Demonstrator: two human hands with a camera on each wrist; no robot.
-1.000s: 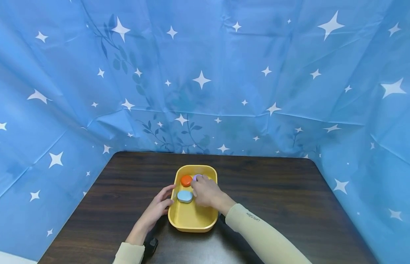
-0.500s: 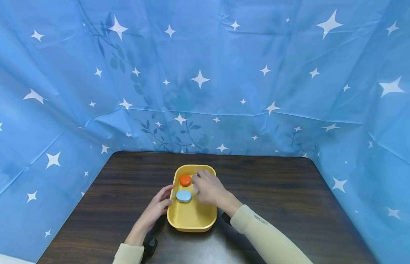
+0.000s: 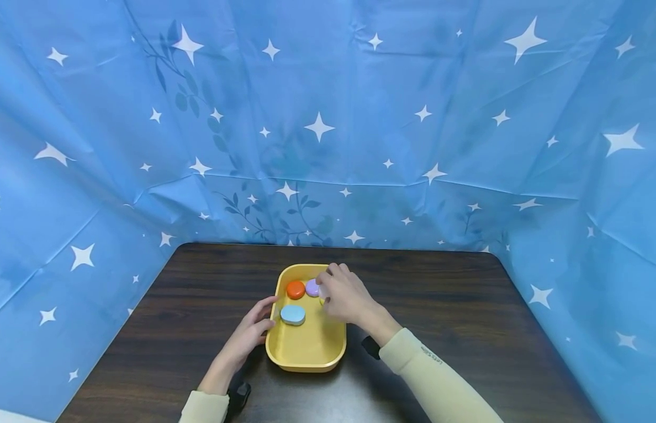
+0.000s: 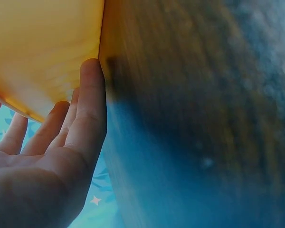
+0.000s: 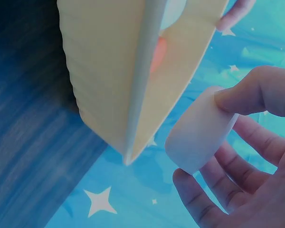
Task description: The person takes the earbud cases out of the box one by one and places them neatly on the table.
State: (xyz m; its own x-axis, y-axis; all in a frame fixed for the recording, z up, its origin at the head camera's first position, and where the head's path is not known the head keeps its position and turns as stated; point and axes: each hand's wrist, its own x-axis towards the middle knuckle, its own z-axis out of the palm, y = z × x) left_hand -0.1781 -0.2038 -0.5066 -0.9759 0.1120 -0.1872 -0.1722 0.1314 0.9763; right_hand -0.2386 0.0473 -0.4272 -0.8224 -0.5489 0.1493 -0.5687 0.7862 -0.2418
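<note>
In the head view a yellow tray (image 3: pixel 305 352) stands on the dark table. My left hand (image 3: pixel 249 329) is at its left side; in the left wrist view, extended fingers (image 4: pixel 89 99) touch the tray's outer wall. My right hand (image 3: pixel 351 296) is over the tray's right rim, pinching a pale, rounded, soap-like bar (image 5: pixel 199 133) between thumb and fingers, above the rim. Inside the tray lie a light blue oval bar (image 3: pixel 293 315), an orange-red round piece (image 3: pixel 295 289) and a purple piece (image 3: pixel 312 288). A bit of a yellow piece (image 3: pixel 322 301) shows beside my right hand, mostly hidden.
Dark wood-grain table (image 3: pixel 438 305) extends on both sides of the tray. A blue star-printed cloth (image 3: pixel 328 153) hangs behind and along both sides. Black wrist devices (image 3: pixel 238 396) sit under both forearms.
My right hand has lifted and moved to the right with the pale bar, uncovering more of the purple piece and a bit of the yellow one. My left hand stays at the tray's side.
</note>
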